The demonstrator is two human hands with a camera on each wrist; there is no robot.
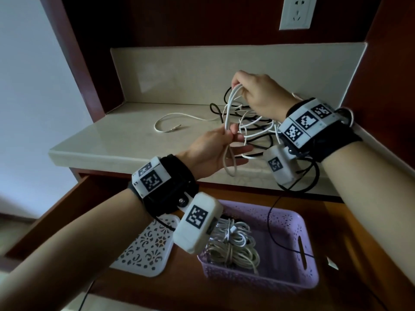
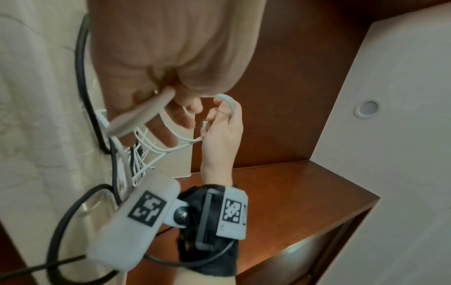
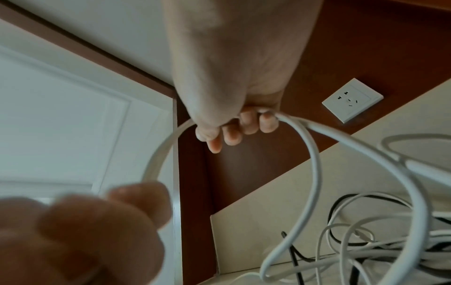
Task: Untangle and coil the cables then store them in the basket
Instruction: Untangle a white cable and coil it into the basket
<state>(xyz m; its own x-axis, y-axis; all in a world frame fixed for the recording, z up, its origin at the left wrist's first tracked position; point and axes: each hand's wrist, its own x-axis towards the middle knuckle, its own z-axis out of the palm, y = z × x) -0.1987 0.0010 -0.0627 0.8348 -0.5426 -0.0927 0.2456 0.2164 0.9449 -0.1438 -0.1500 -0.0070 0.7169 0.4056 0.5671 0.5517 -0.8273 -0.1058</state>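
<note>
Two hands share one white cable (image 1: 229,113) above the beige counter (image 1: 107,140). The right hand (image 1: 260,95) is closed into a narrow grip, its fingers (image 3: 249,123) curled over the top bend of the loop, with strands falling away on both sides. The left hand (image 1: 215,151) is looser: thumb and forefinger pinch the same loop lower down, while the other fingers (image 1: 242,150) stretch out nearly straight toward 3 o'clock. Between the two grips the loop's long axis runs close to vertical in the head view, from 12 o'clock at the right hand down to 6 o'clock, where its lower end hangs past the left palm and over the counter's front edge. At 3 o'clock from the left hand, under the right wrist, a tangle of white and black cables (image 1: 258,133) lies on the counter. A free white end (image 1: 173,129) lies on the counter at 9 o'clock from the tangle, plug tip pointing toward 3 o'clock. Below, in the open drawer, the purple basket (image 1: 298,223) holds coiled white cables (image 1: 233,245), and a white perforated lid (image 1: 146,250) lies just beside it at 9 o'clock.
</note>
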